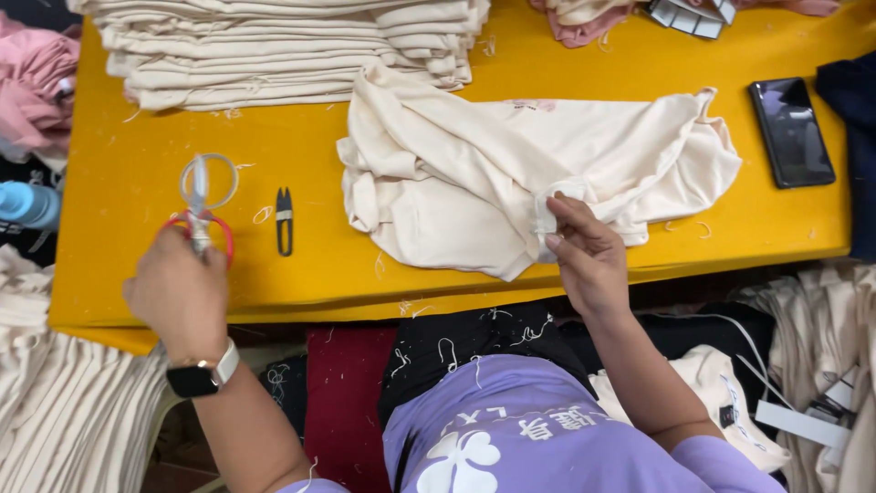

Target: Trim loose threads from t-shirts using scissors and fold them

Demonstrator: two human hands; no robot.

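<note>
Cream garment (511, 173) hem pinched in right hand (589, 260) fingers (558, 212), on yellow table (137, 173)

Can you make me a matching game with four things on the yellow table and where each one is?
Things:
1. scissors
2. thread snips
3. phone
4. cream garment

Places:
A. pinched at its edge by the right hand
B. lying flat near the table's right end
C. held in the left hand
D. lying on the table between the two hands

Pairs: 1-C, 2-D, 3-B, 4-A
</note>
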